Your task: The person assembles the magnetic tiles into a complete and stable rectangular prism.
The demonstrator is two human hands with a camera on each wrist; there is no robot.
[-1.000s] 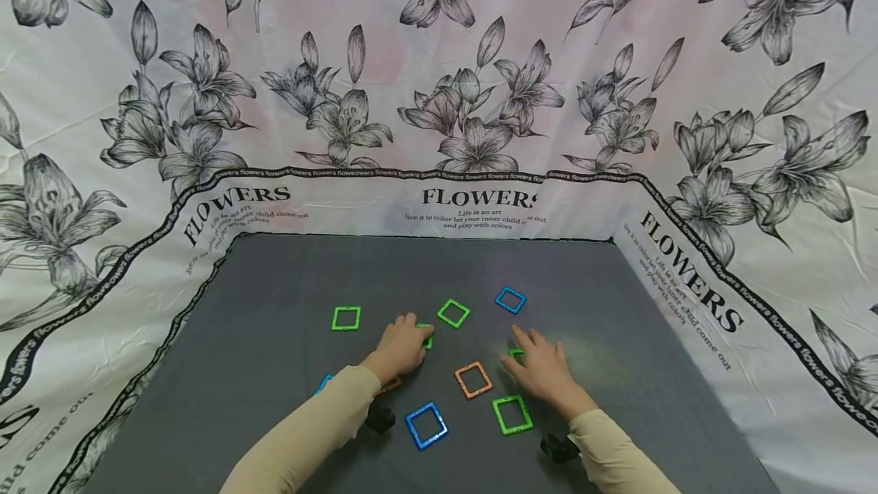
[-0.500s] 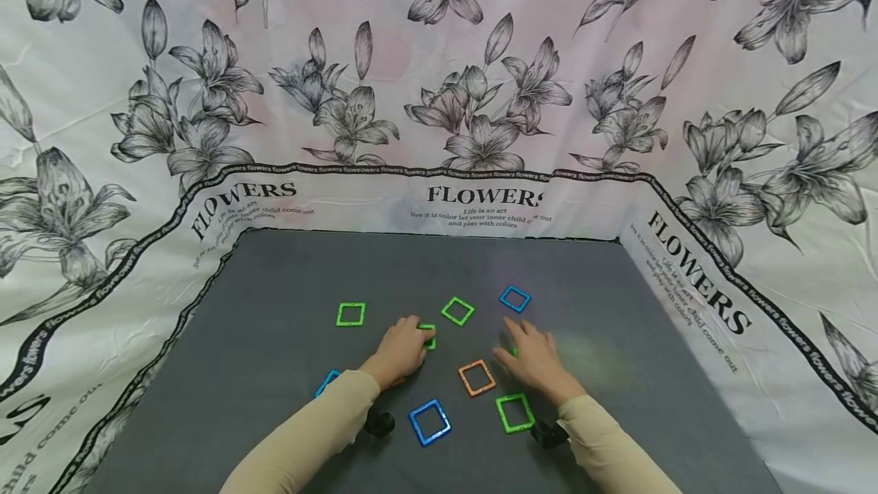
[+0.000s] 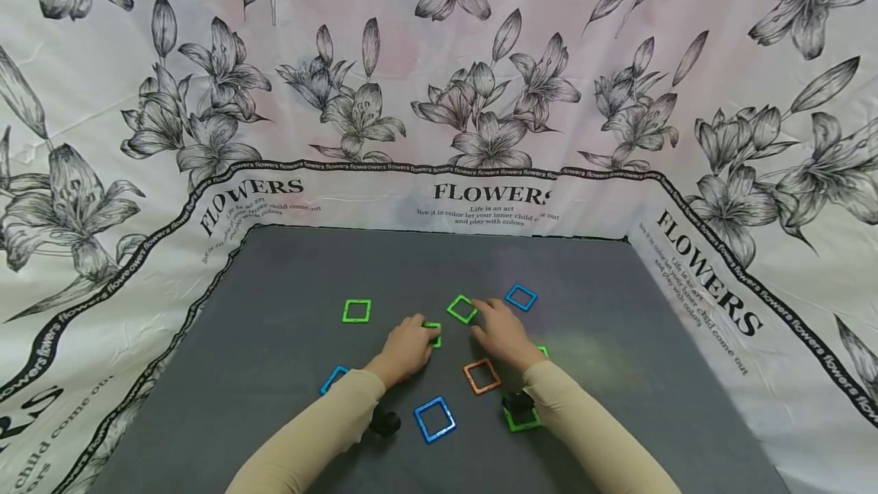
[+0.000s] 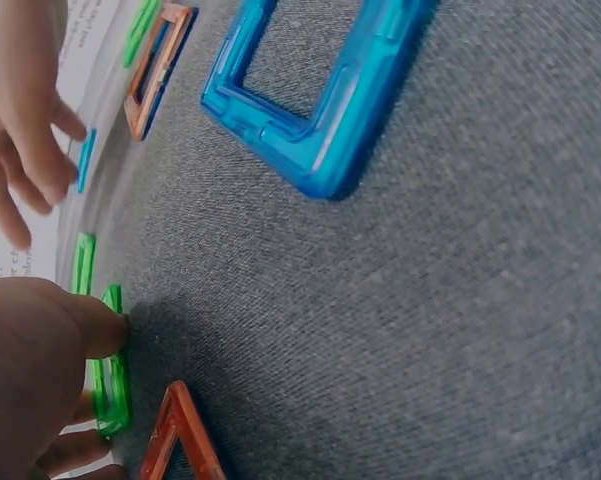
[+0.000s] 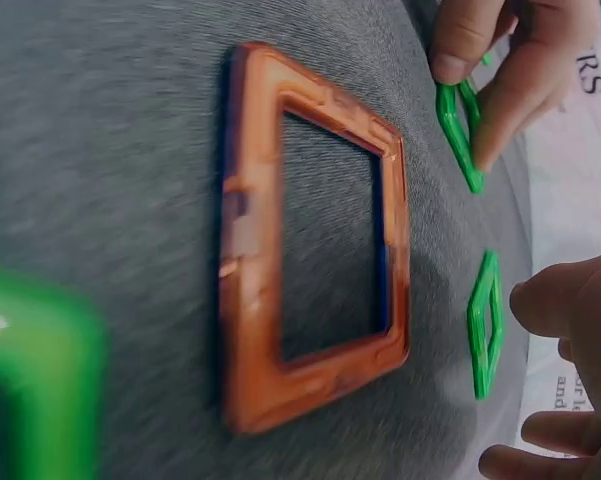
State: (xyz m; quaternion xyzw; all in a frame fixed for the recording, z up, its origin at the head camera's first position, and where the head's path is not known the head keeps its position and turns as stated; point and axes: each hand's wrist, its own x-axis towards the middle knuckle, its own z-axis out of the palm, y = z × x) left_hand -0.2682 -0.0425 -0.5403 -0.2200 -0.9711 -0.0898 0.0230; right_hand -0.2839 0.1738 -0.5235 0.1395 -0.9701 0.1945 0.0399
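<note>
My left hand (image 3: pixel 405 351) pinches a green square frame tile (image 5: pixel 455 135) between thumb and fingers, close over the grey cloth. To its right, my right hand (image 3: pixel 505 334) reaches forward with its fingers spread, fingertips right at the edge of another green square tile (image 3: pixel 456 317). In the right wrist view that tile (image 5: pixel 477 330) lies just in front of the thumb, which is apart from it. An orange square tile (image 3: pixel 469 380) lies below the right hand. A second orange tile (image 4: pixel 163 440) shows near the left hand, hidden under the arm in the head view.
A blue tile (image 3: pixel 517 304) lies beyond the right hand, a larger blue one (image 3: pixel 421 426) between the arms. Green tiles lie at left (image 3: pixel 356 322) and partly under the right arm (image 3: pixel 523 427). Another blue tile (image 3: pixel 328 380) shows beside the left sleeve. Flowered cloth (image 3: pixel 357 197) rises behind.
My right hand has moved forward and left, from over one green tile to the farther green tile. My left hand keeps its pinch. The head view has shifted slightly.
</note>
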